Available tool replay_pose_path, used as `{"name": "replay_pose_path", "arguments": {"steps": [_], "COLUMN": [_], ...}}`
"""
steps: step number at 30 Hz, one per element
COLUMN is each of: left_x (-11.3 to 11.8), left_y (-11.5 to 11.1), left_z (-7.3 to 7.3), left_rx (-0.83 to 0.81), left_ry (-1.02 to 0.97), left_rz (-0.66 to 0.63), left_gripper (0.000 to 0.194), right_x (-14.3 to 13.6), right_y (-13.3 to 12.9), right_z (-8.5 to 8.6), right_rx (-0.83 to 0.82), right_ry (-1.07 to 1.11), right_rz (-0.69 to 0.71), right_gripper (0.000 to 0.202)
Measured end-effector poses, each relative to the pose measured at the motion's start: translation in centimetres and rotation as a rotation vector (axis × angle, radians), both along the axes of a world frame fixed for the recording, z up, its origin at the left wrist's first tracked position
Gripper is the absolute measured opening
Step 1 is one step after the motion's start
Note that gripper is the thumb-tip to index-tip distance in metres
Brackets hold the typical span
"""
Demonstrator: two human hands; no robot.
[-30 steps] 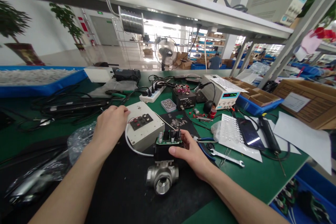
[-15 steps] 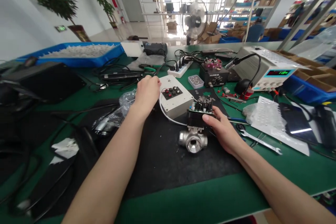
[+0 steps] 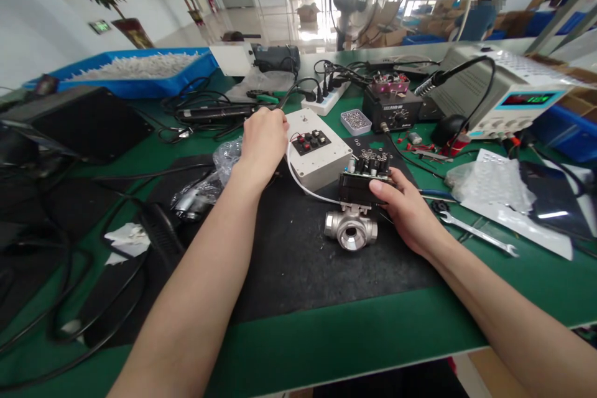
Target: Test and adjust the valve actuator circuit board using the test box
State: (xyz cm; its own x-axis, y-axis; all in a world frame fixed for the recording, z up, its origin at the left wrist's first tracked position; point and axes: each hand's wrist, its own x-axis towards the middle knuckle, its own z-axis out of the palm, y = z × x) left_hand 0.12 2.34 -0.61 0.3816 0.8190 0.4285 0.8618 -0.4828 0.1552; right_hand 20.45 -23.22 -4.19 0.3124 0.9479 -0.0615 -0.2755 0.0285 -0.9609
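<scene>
A black actuator with an exposed circuit board (image 3: 357, 188) sits on a steel three-way valve (image 3: 351, 230) over the black mat. My right hand (image 3: 405, 208) grips the actuator's right side, its thumb on the front. At the left edge of a grey control box (image 3: 319, 158) with small red and black switches is my left hand (image 3: 265, 142), fingers curled closed; whatever they hold is hidden. A white cable (image 3: 303, 185) runs from the box area to the actuator.
Behind stand a power strip (image 3: 326, 99), a tray of small screws (image 3: 356, 121) and a soldering station (image 3: 392, 109). A power supply (image 3: 504, 93) and a wrench (image 3: 480, 234) are right; plastic-wrapped parts (image 3: 196, 194) lie left.
The view has tilted down and shifted slightly, so the bench items appear higher in the picture. Both hands keep nearly the same places beside the box and on the actuator.
</scene>
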Motion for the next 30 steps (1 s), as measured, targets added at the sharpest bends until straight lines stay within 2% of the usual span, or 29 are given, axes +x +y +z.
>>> {"name": "replay_pose_path", "arguments": {"steps": [13,18,30], "left_x": [-0.03,-0.08,-0.09], "left_y": [0.05,0.03,-0.25], "left_z": [0.06,0.01,0.35], "left_rx": [-0.014,-0.076,-0.093], "left_ry": [0.007,-0.021,0.001], "left_rz": [0.003,0.001,0.002], "left_gripper": [0.036,0.035,0.044], "right_x": [-0.16,-0.39,-0.48], "right_y": [-0.08,0.09,0.51], "right_z": [0.31,0.29,0.25], "right_rx": [-0.015,-0.068,-0.116], "right_ry": [-0.044,-0.089,-0.122], "right_rz": [0.001,-0.044,-0.093], "right_gripper": [0.055,0.061,0.065]}}
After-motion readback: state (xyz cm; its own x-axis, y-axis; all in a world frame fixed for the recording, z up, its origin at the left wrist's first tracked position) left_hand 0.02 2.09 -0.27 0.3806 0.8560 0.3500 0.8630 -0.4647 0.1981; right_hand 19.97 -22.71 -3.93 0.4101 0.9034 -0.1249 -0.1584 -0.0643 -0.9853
